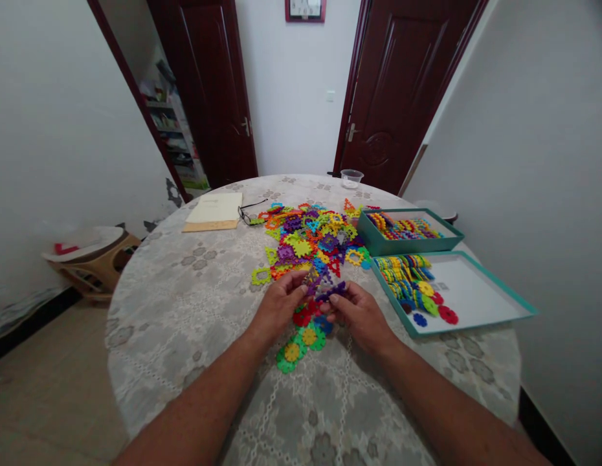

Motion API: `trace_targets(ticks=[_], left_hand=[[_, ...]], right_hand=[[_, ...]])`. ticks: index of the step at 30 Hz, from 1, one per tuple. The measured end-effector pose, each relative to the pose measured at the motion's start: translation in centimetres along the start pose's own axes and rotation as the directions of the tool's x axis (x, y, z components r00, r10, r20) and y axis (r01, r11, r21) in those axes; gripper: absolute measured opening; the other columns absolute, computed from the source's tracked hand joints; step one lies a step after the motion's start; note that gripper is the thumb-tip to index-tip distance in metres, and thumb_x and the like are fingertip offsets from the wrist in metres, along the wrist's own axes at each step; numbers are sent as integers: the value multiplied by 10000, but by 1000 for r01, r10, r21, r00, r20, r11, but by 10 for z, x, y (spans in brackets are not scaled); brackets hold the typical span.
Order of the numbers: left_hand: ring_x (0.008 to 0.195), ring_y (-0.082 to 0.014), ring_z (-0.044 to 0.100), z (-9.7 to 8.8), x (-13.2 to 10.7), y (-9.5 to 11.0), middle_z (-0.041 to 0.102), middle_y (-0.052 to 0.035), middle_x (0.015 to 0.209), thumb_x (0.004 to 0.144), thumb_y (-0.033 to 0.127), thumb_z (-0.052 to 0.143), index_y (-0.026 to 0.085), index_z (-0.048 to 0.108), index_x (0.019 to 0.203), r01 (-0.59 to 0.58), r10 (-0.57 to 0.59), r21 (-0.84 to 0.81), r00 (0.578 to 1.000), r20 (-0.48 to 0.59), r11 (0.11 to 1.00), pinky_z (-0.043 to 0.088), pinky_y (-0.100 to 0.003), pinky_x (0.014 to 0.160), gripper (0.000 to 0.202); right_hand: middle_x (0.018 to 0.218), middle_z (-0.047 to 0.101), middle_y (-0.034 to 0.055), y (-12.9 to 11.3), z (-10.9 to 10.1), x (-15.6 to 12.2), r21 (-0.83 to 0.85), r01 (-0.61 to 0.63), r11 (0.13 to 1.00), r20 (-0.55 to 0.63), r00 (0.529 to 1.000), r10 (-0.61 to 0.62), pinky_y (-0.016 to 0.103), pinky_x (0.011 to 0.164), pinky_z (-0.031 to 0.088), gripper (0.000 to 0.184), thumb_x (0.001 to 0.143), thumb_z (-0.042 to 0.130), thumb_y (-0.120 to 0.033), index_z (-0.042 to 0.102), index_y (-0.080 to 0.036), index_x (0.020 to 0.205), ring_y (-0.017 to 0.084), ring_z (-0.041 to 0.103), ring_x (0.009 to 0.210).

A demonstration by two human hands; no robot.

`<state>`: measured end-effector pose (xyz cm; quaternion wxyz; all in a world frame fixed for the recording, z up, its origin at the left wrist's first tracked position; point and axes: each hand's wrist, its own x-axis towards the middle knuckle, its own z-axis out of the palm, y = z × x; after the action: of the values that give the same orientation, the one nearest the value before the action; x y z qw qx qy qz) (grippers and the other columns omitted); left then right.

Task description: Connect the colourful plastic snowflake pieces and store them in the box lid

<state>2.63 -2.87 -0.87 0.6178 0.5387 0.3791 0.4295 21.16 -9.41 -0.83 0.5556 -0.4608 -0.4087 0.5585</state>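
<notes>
Both my hands meet at the near side of a heap of colourful plastic linking pieces (301, 246). My left hand (281, 299) pinches purple toothed linking pieces (312, 279) between thumb and fingers. A dark purple linking piece (336, 291) is gripped in my right hand (362, 314), close against the left hand's pieces; whether they are joined I cannot tell. Just below my hands lie red pieces (303, 316) and a blue disc (324, 325), partly covered. Nearer to me are green notched discs (286, 359) with yellow discs (309, 336) on top.
At right, a teal box (393, 244) holds rows of pieces, and its lid (480, 291) holds stacked discs. Eyeglasses (250, 217) lie by a paper notebook (216, 208) at the back left. A clear plastic bowl (351, 178) stands at the round table's far edge.
</notes>
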Motion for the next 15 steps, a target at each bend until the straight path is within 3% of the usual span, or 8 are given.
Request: trace_targets(ticks=[6,10,15], left_hand=[[1046,-214,727,3,-2,-1,756,-84,1200,844,259,740,221,648,1380,9,-9,-18,1000,19,1000,586,-405,985,545],[1165,-257,706,5,-4,1,746,-99,1282,797,231,781,214,657,1361,-17,19,-33,998,66,999,559,-441,1052,578],[1190,-266,702,5,-4,2,762,-86,1252,776,231,796,210,666,1348,-32,32,10,999,13,999,532,-467,1101,587]], right_hand=[[687,676,-9,3,3,0,-132,38,990,-135,989,-56,243,512,474,324,870,770,-502,659,-203,932,123,582,538],[647,658,-16,6,3,2,-84,9,996,-141,990,-21,223,496,442,330,859,773,-504,657,-200,912,110,555,519],[642,656,-2,10,3,2,-99,-17,995,-123,992,4,220,484,429,351,870,756,-525,670,-184,875,109,556,518]])
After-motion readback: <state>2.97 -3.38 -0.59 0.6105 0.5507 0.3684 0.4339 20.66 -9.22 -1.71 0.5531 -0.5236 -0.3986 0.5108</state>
